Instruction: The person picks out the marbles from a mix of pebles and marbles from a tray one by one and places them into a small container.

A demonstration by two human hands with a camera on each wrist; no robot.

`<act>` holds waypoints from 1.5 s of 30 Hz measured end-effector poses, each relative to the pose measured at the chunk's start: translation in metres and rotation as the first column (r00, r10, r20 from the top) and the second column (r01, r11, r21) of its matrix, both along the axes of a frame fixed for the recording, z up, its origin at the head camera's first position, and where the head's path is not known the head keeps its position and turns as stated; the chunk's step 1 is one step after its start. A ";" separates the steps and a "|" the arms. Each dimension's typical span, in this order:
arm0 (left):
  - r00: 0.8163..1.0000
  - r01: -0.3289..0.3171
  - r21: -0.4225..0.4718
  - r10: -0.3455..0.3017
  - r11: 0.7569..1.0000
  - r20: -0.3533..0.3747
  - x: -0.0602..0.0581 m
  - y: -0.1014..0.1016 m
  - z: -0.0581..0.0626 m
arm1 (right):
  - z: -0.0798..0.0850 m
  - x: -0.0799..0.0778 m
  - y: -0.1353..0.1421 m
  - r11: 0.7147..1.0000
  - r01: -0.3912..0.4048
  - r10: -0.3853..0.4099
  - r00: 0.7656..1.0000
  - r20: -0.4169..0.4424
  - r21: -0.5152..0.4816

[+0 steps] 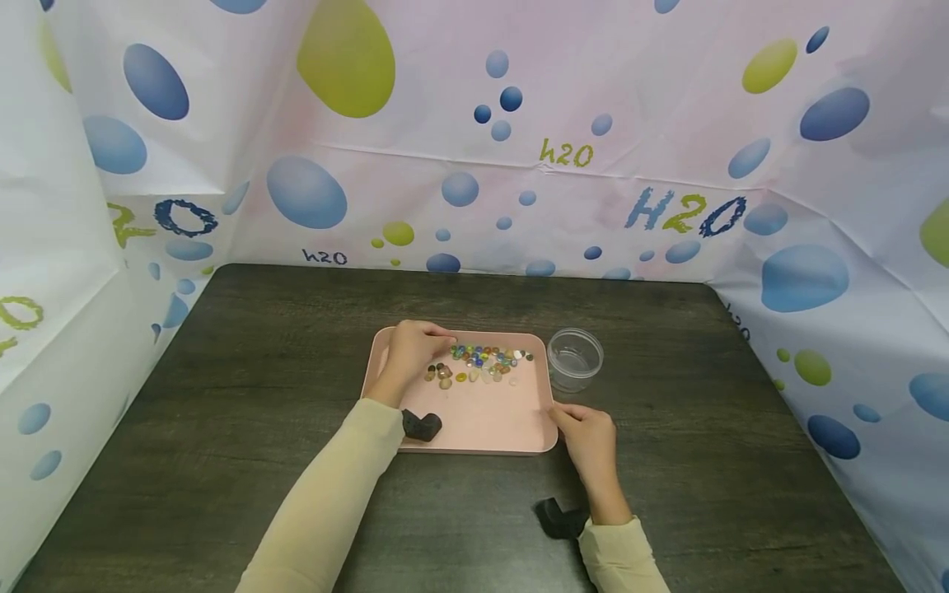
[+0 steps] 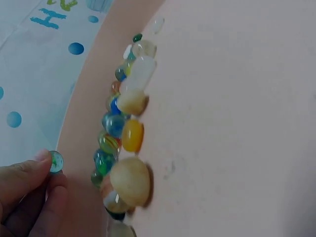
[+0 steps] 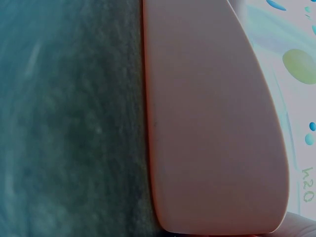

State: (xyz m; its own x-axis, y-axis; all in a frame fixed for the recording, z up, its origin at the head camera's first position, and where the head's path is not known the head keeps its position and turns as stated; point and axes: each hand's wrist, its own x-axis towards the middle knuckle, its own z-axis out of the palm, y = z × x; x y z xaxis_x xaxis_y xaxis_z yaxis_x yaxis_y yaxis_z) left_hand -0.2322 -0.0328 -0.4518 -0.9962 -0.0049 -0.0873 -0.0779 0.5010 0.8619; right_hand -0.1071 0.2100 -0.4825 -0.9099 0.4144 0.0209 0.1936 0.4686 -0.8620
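My left hand [image 1: 410,352] reaches over the pink tray [image 1: 489,427]. In the left wrist view its thumb and fingertips pinch a clear glass marble [image 2: 57,162] with green inside, above the tray's rim. Beside it runs a row of colored glass marbles [image 2: 114,126] with smooth stones alongside: a tan pebble [image 2: 133,180], a yellow stone [image 2: 132,135] and a white oblong stone [image 2: 140,73]. My right hand [image 1: 591,438] holds the tray's right edge near the front corner. Only part of a finger [image 3: 298,226] shows by the tray in the right wrist view.
A clear, round plastic container [image 1: 574,380] stands on the dark wooden table [image 1: 474,511], just right of the tray's far corner. Behind and on both sides hangs a white sheet [image 1: 415,132] with blue and green drop prints.
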 end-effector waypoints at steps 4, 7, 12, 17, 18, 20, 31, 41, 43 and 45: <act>1.000 0.024 0.019 -0.023 1.000 -0.016 0.000 0.008 0.004 | -0.001 0.000 0.000 1.000 0.006 -0.006 1.000 0.003 -0.021; 0.999 0.041 0.050 -0.040 0.998 -0.025 0.002 0.015 0.008 | 0.000 0.000 0.000 0.999 0.004 -0.004 1.000 0.002 -0.039; 0.997 0.074 0.104 -0.071 0.992 -0.026 0.003 0.031 0.015 | 0.001 0.001 0.001 1.000 -0.002 0.002 1.000 0.001 -0.031; 0.994 0.107 0.124 -0.103 0.986 -0.039 0.004 0.050 0.022 | 0.000 0.001 0.001 1.000 -0.002 0.002 1.000 -0.004 -0.024; 0.993 0.116 0.127 -0.111 0.985 -0.044 0.004 0.054 0.024 | 0.000 0.001 0.001 1.000 -0.001 0.001 1.000 -0.006 -0.023; 0.990 0.137 0.132 -0.131 0.982 -0.053 0.005 0.062 0.026 | -0.001 0.000 0.001 1.000 0.004 -0.004 1.000 -0.008 -0.018; 0.972 0.225 0.054 -0.219 0.973 -0.088 0.012 0.102 0.033 | -0.003 -0.001 0.002 0.999 0.002 -0.002 1.000 0.000 -0.047; 0.958 0.274 0.061 -0.267 0.960 -0.107 0.014 0.124 0.030 | -0.004 -0.003 0.004 0.999 -0.005 0.005 1.000 -0.005 -0.032; 0.958 0.274 0.035 -0.269 0.961 -0.104 0.016 0.126 0.029 | -0.004 -0.003 0.005 1.000 -0.004 0.004 1.000 -0.004 -0.031; 0.957 0.275 0.015 -0.272 0.961 -0.101 0.017 0.128 0.029 | -0.004 -0.003 0.005 0.999 -0.007 0.007 1.000 -0.003 -0.033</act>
